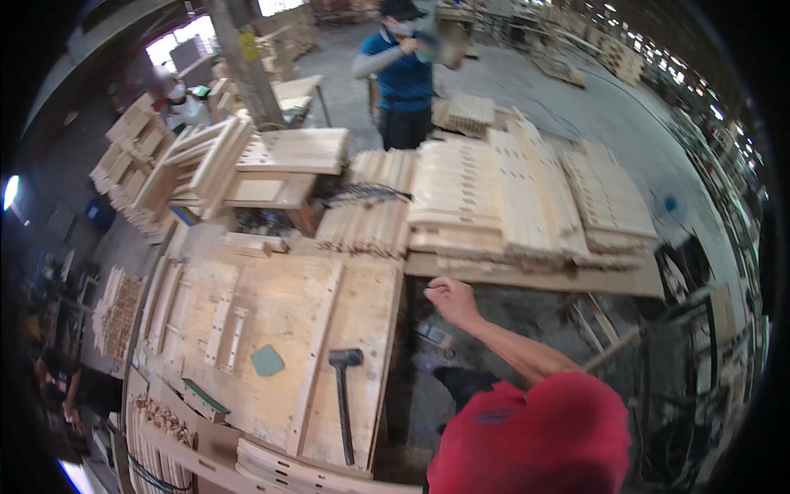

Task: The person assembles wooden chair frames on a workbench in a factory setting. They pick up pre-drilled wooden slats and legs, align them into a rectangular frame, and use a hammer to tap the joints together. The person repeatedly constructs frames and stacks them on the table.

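Note:
My right arm reaches out from the red cloth at the lower right, the forearm bare. My right hand (451, 301) is closed, its fingers curled; what they hold, if anything, is too small to make out. It hovers over the gap between the workbench (280, 329) and the stacked boards, touching neither. On the bench lies a black mallet (343, 403), its head pointing away, beside a long wooden strip (316, 354). Further left are a green pad (267, 361) and short wooden rails (219, 328). My left hand is out of view.
Stacks of slotted wooden boards (457, 185) stand beyond the gap. Wooden frames (197, 160) are piled at the far left. A co-worker in blue (407, 78) stands behind the stacks. More pale boards (288, 473) lie along the near edge.

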The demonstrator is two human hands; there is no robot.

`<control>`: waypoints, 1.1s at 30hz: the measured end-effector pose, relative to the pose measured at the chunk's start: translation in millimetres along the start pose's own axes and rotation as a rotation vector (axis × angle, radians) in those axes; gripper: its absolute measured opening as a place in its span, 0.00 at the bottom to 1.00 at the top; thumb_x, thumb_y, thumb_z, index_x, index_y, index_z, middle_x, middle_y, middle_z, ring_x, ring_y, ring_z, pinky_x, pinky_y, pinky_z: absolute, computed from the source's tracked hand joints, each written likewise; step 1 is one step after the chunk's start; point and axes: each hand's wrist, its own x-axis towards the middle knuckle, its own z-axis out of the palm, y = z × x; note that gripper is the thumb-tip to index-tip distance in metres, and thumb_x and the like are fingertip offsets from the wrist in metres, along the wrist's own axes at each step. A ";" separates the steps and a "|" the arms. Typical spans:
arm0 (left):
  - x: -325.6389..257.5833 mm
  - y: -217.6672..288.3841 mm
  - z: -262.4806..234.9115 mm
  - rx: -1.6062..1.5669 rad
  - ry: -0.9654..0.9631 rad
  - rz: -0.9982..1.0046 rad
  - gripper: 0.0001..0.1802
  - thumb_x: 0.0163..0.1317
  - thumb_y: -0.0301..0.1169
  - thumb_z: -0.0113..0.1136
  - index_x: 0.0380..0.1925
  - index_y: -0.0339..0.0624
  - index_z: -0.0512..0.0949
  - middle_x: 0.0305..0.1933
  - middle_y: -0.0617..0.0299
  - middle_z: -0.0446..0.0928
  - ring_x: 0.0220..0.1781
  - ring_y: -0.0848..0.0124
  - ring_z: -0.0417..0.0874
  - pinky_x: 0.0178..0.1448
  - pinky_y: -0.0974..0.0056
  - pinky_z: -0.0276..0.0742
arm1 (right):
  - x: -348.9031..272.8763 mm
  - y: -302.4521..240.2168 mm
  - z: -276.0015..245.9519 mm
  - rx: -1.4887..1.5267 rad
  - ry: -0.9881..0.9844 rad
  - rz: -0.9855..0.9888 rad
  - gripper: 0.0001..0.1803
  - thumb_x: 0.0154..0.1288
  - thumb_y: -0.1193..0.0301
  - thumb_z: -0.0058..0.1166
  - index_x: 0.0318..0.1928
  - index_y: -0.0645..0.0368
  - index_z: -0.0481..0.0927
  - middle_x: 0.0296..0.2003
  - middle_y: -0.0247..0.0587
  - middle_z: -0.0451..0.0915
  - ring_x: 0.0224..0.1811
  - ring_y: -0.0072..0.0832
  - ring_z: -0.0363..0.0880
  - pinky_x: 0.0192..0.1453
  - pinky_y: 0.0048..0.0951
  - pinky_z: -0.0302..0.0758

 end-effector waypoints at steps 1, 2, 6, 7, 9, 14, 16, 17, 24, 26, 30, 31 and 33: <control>19.3 16.8 2.9 0.208 0.009 0.094 0.33 0.68 0.45 0.61 0.73 0.51 0.70 0.69 0.39 0.72 0.72 0.41 0.69 0.77 0.43 0.61 | 20.8 -4.9 -4.7 -0.044 0.007 -0.010 0.18 0.63 0.62 0.66 0.47 0.62 0.86 0.35 0.44 0.89 0.37 0.26 0.87 0.45 0.31 0.83; 35.1 35.6 5.5 0.127 0.011 0.065 0.34 0.68 0.45 0.61 0.73 0.51 0.69 0.69 0.38 0.72 0.72 0.41 0.69 0.77 0.43 0.61 | 41.2 -10.5 0.4 -0.051 0.012 -0.050 0.19 0.63 0.61 0.66 0.47 0.63 0.85 0.36 0.45 0.89 0.38 0.27 0.88 0.45 0.30 0.83; 89.2 188.9 -113.2 -0.713 -0.160 -0.233 0.37 0.67 0.49 0.62 0.74 0.50 0.68 0.70 0.37 0.71 0.74 0.41 0.68 0.78 0.44 0.61 | 138.5 -28.6 39.3 -0.056 -0.025 -0.298 0.22 0.62 0.59 0.66 0.50 0.64 0.85 0.38 0.46 0.89 0.41 0.32 0.89 0.47 0.34 0.83; 94.3 211.6 -140.7 -0.852 -0.177 -0.321 0.38 0.67 0.49 0.62 0.74 0.50 0.67 0.70 0.37 0.71 0.74 0.41 0.67 0.78 0.44 0.61 | 168.7 -38.8 67.0 -0.115 -0.052 -0.328 0.26 0.62 0.57 0.67 0.52 0.65 0.83 0.41 0.48 0.89 0.43 0.35 0.88 0.49 0.36 0.83; 99.9 227.0 -105.4 -1.037 -0.259 -0.346 0.44 0.66 0.56 0.62 0.79 0.57 0.59 0.77 0.36 0.63 0.76 0.41 0.66 0.79 0.46 0.60 | 245.5 -54.0 117.8 0.019 -0.026 -0.277 0.28 0.64 0.56 0.68 0.53 0.67 0.81 0.40 0.46 0.87 0.41 0.33 0.86 0.46 0.34 0.82; 114.3 286.7 -104.1 -1.355 0.000 -0.391 0.11 0.58 0.27 0.69 0.38 0.34 0.78 0.34 0.60 0.80 0.35 0.72 0.80 0.39 0.63 0.78 | 397.9 -78.7 178.2 0.610 -0.223 0.379 0.29 0.65 0.47 0.68 0.45 0.62 0.78 0.30 0.45 0.81 0.30 0.35 0.82 0.34 0.29 0.81; 125.3 287.0 -108.6 -1.184 -0.167 -0.523 0.21 0.59 0.31 0.70 0.48 0.30 0.79 0.46 0.46 0.84 0.46 0.60 0.85 0.52 0.55 0.80 | 428.3 -81.9 181.8 0.566 -0.434 0.122 0.28 0.68 0.47 0.65 0.46 0.61 0.77 0.32 0.45 0.80 0.31 0.34 0.82 0.35 0.33 0.82; 127.8 286.0 -110.5 -1.190 -0.087 -0.560 0.19 0.58 0.33 0.72 0.44 0.30 0.79 0.42 0.48 0.84 0.42 0.62 0.84 0.49 0.56 0.80 | 427.9 -77.3 189.8 0.479 -0.456 -0.022 0.23 0.70 0.53 0.64 0.48 0.62 0.77 0.31 0.42 0.78 0.32 0.32 0.81 0.37 0.31 0.83; 175.1 243.6 -118.3 -1.118 0.082 -0.690 0.21 0.58 0.36 0.73 0.43 0.30 0.81 0.41 0.46 0.86 0.43 0.59 0.87 0.50 0.56 0.80 | 380.5 -72.1 201.6 0.836 -0.728 0.504 0.13 0.70 0.69 0.62 0.48 0.64 0.77 0.36 0.44 0.80 0.34 0.31 0.82 0.38 0.31 0.86; 190.8 227.5 -113.2 -1.104 0.086 -0.703 0.21 0.58 0.37 0.73 0.44 0.30 0.81 0.42 0.44 0.86 0.45 0.57 0.88 0.52 0.55 0.80 | 368.0 -80.9 200.0 0.863 -0.728 0.537 0.14 0.70 0.69 0.61 0.49 0.65 0.77 0.38 0.45 0.83 0.34 0.32 0.83 0.38 0.32 0.86; 237.7 193.1 -97.8 -0.989 0.081 -0.640 0.23 0.58 0.38 0.73 0.45 0.30 0.80 0.44 0.42 0.85 0.47 0.55 0.87 0.53 0.54 0.80 | 361.7 -110.0 204.6 0.707 -0.952 0.648 0.16 0.71 0.65 0.62 0.50 0.63 0.78 0.43 0.47 0.86 0.34 0.29 0.85 0.37 0.30 0.86; 253.5 185.6 -91.7 -1.006 0.136 -0.607 0.23 0.58 0.38 0.73 0.46 0.30 0.80 0.44 0.42 0.85 0.48 0.54 0.87 0.53 0.54 0.79 | 365.3 -120.3 208.4 0.638 -1.008 0.632 0.17 0.72 0.62 0.62 0.51 0.61 0.77 0.38 0.43 0.86 0.28 0.25 0.83 0.33 0.27 0.84; 279.7 183.9 -75.2 -1.077 0.170 -0.578 0.24 0.58 0.38 0.73 0.46 0.30 0.79 0.44 0.41 0.85 0.48 0.51 0.87 0.54 0.53 0.79 | 369.4 -127.3 205.8 0.625 -1.006 0.587 0.15 0.73 0.61 0.62 0.48 0.58 0.77 0.32 0.38 0.83 0.21 0.22 0.77 0.27 0.24 0.81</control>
